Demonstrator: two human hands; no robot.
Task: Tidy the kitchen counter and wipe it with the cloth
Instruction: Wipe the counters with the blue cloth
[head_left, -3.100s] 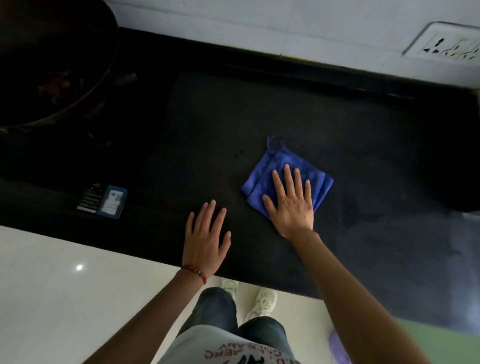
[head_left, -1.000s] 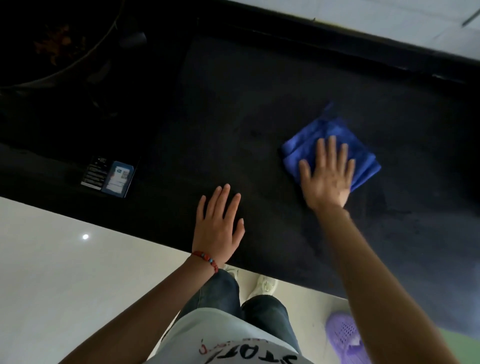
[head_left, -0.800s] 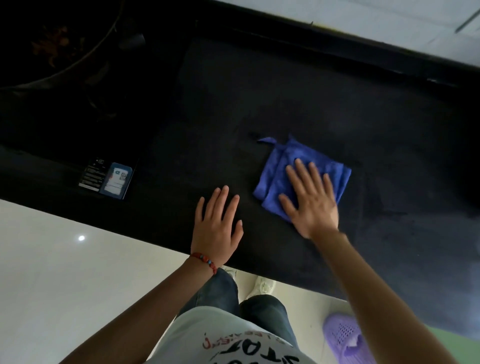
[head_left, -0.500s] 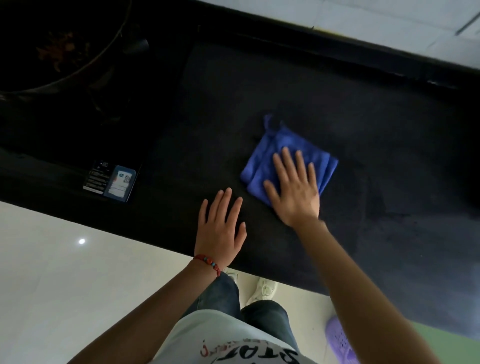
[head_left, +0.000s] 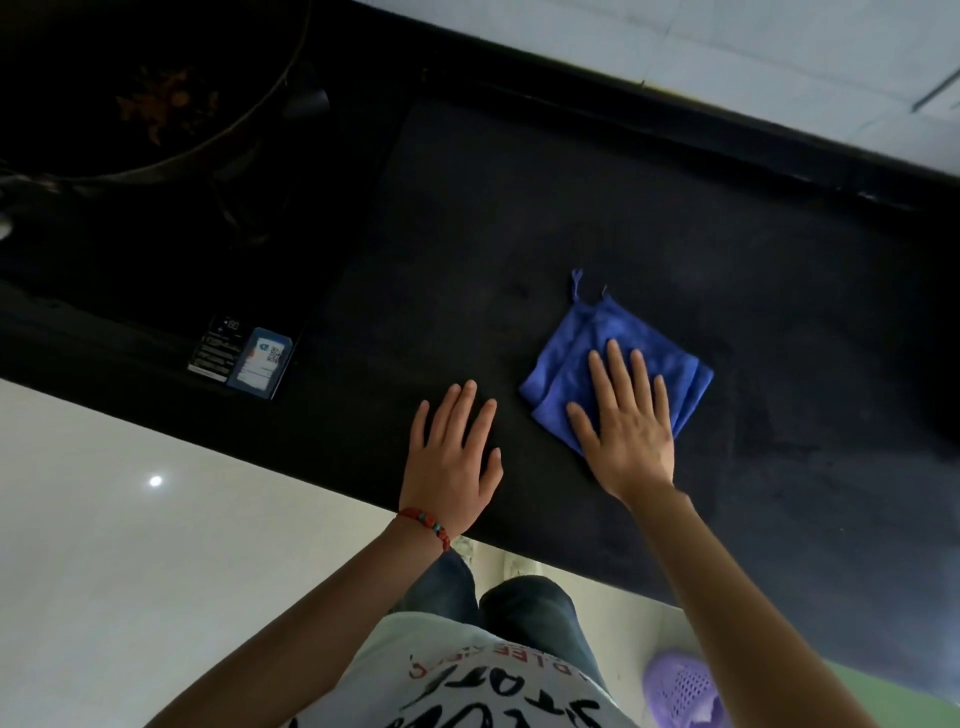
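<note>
A folded blue cloth (head_left: 631, 345) lies flat on the black counter (head_left: 597, 218), its corners set like a diamond, with the long axis running from the near-left corner to the far-right one; a loose tag end sticks out away from the person. The right hand (head_left: 626, 434) lies on the cloth's near half, palm down, fingers spread and flat, gripping nothing. Just left of the cloth, the left hand (head_left: 452, 465) rests flat on the bare counter, fingers apart, a red bead bracelet (head_left: 426, 525) at the wrist. Well left of the cloth sits a small card (head_left: 260, 361).
</note>
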